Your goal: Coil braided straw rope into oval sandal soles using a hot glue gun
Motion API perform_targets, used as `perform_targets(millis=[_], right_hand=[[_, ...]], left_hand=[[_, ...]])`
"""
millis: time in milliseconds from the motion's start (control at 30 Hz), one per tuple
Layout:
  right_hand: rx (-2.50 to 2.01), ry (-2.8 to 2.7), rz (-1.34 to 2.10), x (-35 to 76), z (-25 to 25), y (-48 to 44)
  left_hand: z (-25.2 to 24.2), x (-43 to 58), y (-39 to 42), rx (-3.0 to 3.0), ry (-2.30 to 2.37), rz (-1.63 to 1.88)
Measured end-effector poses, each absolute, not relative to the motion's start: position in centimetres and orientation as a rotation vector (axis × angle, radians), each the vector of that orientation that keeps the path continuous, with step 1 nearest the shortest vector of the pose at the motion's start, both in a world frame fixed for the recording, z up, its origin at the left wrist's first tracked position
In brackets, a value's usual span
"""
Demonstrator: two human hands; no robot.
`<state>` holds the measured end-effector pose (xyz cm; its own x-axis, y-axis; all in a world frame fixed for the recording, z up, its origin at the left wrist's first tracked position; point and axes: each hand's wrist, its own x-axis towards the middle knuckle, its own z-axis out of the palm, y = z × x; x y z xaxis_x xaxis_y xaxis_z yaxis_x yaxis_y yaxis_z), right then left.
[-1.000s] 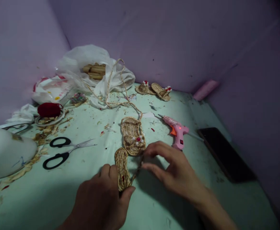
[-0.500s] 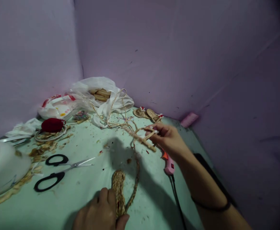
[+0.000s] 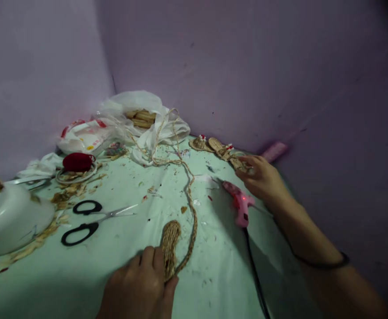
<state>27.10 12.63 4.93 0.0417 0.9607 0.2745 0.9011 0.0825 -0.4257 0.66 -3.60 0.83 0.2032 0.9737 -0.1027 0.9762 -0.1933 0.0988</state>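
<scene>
My left hand (image 3: 137,288) is closed on the near end of a small oval woven straw sole (image 3: 170,239) lying on the pale green surface (image 3: 121,248). A braided straw cord (image 3: 191,208) runs from the sole back toward the plastic bag. My right hand (image 3: 263,179) reaches to the far right, its fingers closed on a little woven sandal (image 3: 238,163). That sandal lies right beside two more little woven sandals (image 3: 210,144) with red and white beads, by the wall.
A pink glue gun (image 3: 238,201) with a lit red light and a black cord lies under my right wrist. Black-handled scissors (image 3: 91,217), a white bowl (image 3: 11,219), a red pincushion (image 3: 77,161), plastic bags (image 3: 141,119) and straw scraps fill the left. Purple walls close the corner.
My right hand picked the beaded sandal up from beside the sole, lifted it, and carried it back right to the other sandals. My left hand stayed on the sole.
</scene>
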Motion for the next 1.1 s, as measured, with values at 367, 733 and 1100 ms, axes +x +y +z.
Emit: perform_targets(millis=[367, 733, 1100], right_hand=[[-1.037, -2.529, 0.678, 17.4, 0.6, 0.3], [-1.058, -2.414, 0.64, 17.5, -0.7, 0.3], [-1.072, -2.365, 0.558, 17.4, -1.3, -0.2]], left_hand=[[1.6, -1.8, -2.4, 2.284, 1.745, -0.151], [2.0, -3.6, 0.0, 1.609, 1.427, 0.278], [2.7, -0.8, 1.6, 1.833, 1.844, -0.204]])
